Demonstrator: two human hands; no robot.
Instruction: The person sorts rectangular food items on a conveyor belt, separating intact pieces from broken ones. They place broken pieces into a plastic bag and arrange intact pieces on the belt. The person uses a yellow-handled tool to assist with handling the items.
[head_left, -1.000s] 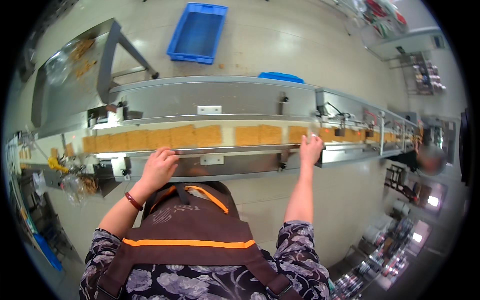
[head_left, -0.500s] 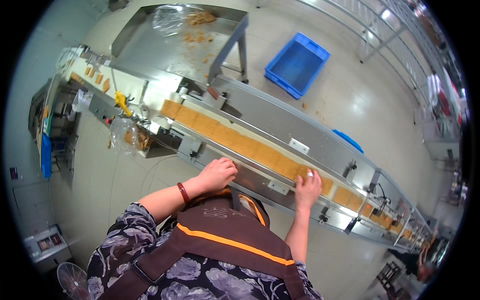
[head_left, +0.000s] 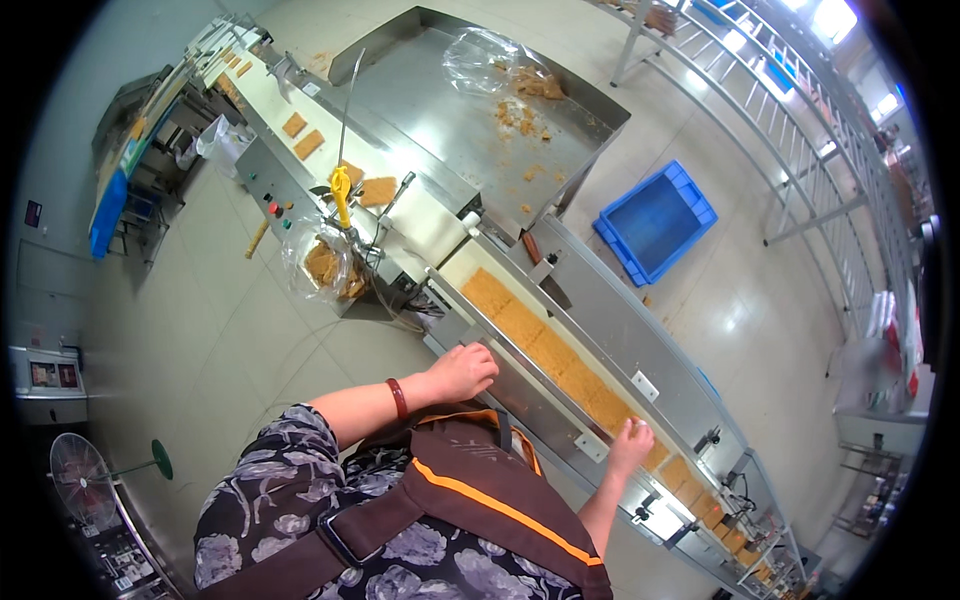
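Observation:
A long row of flat, golden-brown biscuit-like sheets lies end to end in the pale channel of a metal conveyor. At the lower right end of this row is my right hand, fingers reaching over the near rail with the tips at the sheets. They look apart from the thumb, and nothing shows held. My left hand rests by the near rail, fingers curled inward in a loose fist, its palm hidden. A dark red bangle circles that wrist.
Loose pieces lie on the upstream belt, beside a yellow-handled fitting. A clear bag of broken pieces hangs on the near side. Beyond stand a metal tray table with crumbs and a blue crate. A fan stands lower left.
The view has turned, so the conveyor slopes more steeply and more of the upstream belt shows. My right hand's fingers have drawn back toward the near rail. My left hand stays curled.

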